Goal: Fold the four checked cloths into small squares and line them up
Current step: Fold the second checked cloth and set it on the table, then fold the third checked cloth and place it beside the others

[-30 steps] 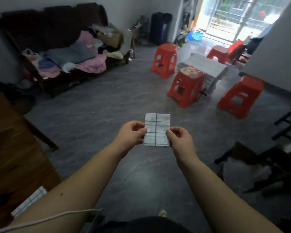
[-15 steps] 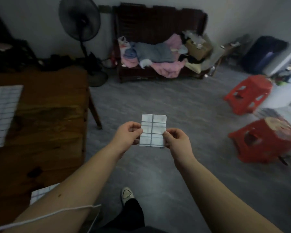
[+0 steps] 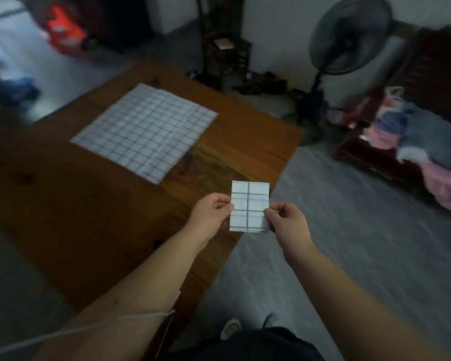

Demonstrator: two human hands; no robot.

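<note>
wooden table, standing fan, sofa

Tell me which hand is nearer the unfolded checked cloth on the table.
Left. The left hand is just below and right of the unfolded checked cloth; the right hand is farther right, over the floor.

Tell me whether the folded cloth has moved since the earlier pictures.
Yes. The folded cloth, pinched by the left hand and right hand, earlier hung over bare floor; now it overlaps the wooden table edge, having swung toward it.
</note>
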